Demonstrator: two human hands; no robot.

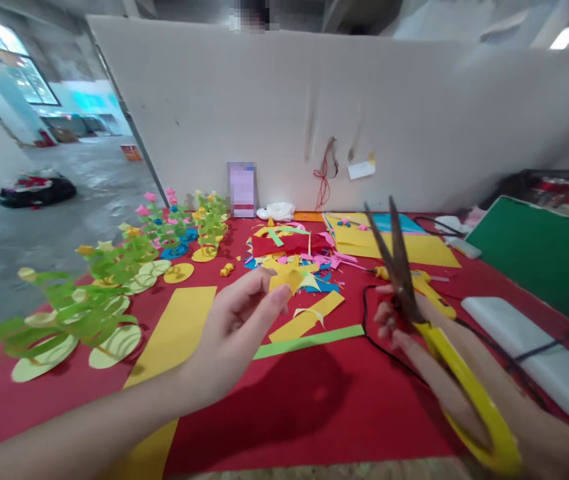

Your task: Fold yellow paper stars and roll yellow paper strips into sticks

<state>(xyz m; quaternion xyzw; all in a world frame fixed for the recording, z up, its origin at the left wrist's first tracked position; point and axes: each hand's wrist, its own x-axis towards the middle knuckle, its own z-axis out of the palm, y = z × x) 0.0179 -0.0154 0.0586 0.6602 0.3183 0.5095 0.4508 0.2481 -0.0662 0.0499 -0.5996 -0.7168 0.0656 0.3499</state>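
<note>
Your left hand (232,333) pinches a small yellow paper scrap (288,279) between thumb and fingertips, raised just above the red table cover (304,400). Your right hand (444,373) is wrapped around the yellow handles of the scissors (404,280) – blades pointing up and away, slightly parted, off to the right of the scrap and not touching it. A green paper strip (309,341) lies flat between your hands, with the heap of coloured offcuts (294,253) beyond it.
</note>
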